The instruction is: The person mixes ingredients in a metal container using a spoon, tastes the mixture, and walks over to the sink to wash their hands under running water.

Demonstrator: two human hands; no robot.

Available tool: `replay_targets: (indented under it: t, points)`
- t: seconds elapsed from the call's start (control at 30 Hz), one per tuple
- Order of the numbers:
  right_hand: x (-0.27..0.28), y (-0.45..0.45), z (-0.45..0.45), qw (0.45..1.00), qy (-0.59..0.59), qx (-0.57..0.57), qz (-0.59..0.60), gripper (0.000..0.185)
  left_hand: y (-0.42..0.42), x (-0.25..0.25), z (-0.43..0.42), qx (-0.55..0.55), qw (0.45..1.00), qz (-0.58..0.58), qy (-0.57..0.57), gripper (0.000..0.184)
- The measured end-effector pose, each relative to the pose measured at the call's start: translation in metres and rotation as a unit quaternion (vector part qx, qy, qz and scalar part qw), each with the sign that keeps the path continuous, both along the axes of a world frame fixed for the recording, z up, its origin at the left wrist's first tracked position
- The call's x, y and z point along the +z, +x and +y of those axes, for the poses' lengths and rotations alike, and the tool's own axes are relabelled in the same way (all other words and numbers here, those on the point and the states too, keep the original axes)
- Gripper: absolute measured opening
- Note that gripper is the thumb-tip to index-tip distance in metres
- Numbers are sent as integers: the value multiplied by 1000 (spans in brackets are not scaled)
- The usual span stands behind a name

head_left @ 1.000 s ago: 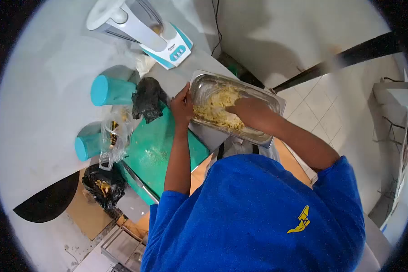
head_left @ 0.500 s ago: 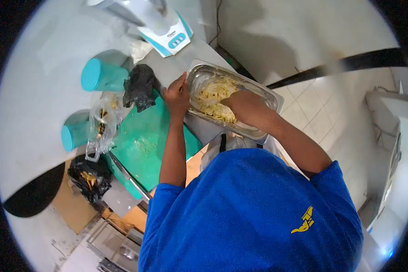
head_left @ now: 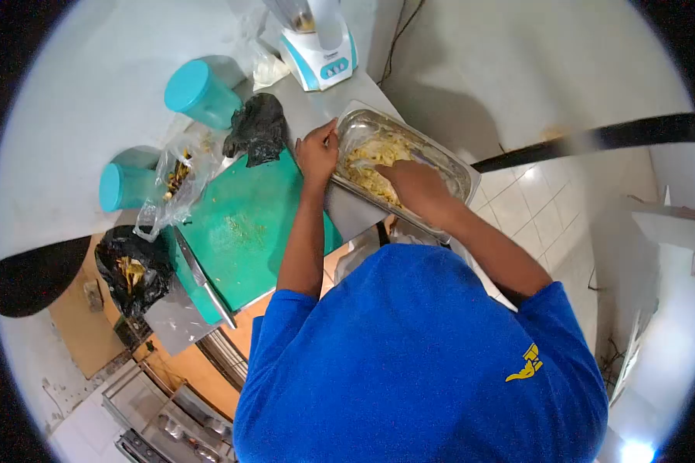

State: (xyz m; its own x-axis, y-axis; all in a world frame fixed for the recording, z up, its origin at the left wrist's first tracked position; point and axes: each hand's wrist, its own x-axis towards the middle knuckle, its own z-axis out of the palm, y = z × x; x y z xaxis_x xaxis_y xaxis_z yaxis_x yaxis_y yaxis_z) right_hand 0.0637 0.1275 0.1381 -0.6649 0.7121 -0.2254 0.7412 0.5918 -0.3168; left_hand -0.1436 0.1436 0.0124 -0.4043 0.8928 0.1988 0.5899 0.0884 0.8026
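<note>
Right hand nearer left hand (at metal tray's rim)

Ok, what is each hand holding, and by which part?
Left hand: rectangular silver metal pan, by its left rim. Right hand: in lumpy yellowish mixture; any grip hidden.

Reference: green rectangular plastic cutting board, on the flat grey tabletop. On its left edge: long silver metal knife. Left of it: crumpled clear plastic bag. Right of it: rectangular silver metal pan, yellowish lumpy mixture inside. Behind, at its far corner: crumpled black plastic bag.
</note>
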Motion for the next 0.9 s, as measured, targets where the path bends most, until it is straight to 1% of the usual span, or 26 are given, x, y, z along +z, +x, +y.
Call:
replay_targets:
  t: [0.03, 0.07, 0.17, 0.23, 0.27, 0.3, 0.33, 0.4, 0.5, 0.57, 0.63, 0.67, 0.7, 0.77, 0.8, 0.83, 0.87, 0.9]
  points:
    - [-6, -10, 3, 1000, 8, -14, 8, 25, -1, 2, 4, 9, 1000, -9, 7, 25]
    - [-18, -17, 6, 999, -33, -8, -34, 38, -2, 5, 5, 9, 1000, -11, 3, 25]
    - [-10, -19, 3, 996, 18, 87, 15, 38, -1, 8, 8, 16, 1000, -13, 1, 25]
    - [-7, -5, 6, 992, 6, 113, -46, 36, -1, 9, 3, 23, 1000, -4, -7, 25]
    - [0, 8, 6, 990, -9, 121, -73, 35, 1, 14, 0, 26, 999, -33, -17, 25]
    - [7, 16, 11, 987, -19, 124, -97, 35, -1, 13, -1, 33, 999, -20, -12, 25]
    - [11, 23, 18, 989, -22, 122, -87, 33, -1, 10, 1, 36, 999, -9, -4, 25]
    - [14, 41, 25, 990, -39, 111, -78, 30, -1, 2, 5, 24, 1000, -13, 8, 27]
    - [10, 49, 43, 998, -22, 2, -65, 31, -5, -12, 6, -5, 998, -70, 7, 27]
    - [11, 37, 47, 997, 5, -76, 22, 31, -5, -10, 7, 12, 999, -5, 32, 27]
    - [-33, 36, 51, 994, 38, -98, 38, 32, -3, -5, 6, 13, 998, 19, 58, 27]
    - [-40, 26, 51, 994, -6, -112, 10, 34, -1, -2, 7, 18, 997, 28, 75, 27]
    - [-43, 21, 50, 991, -49, -123, -20, 36, 2, 0, 7, 15, 998, -37, 43, 26]
    - [-42, 18, 38, 986, -84, -141, 27, 33, -1, -2, 9, -1, 1000, -8, 19, 30]
    - [-45, 4, 31, 984, -110, -128, 57, 32, 0, 4, 9, 0, 1000, 1, -10, 30]
    - [-40, 2, 24, 992, -77, -76, 60, 32, 5, 7, 9, 14, 999, 13, -47, 30]
    - [-34, 9, 21, 996, -51, -21, 69, 33, 6, -27, 15, 51, 987, 55, 142, 22]
    - [-38, 13, 23, 998, -59, -10, 37, 32, 4, -27, 14, 55, 984, 105, 131, 19]
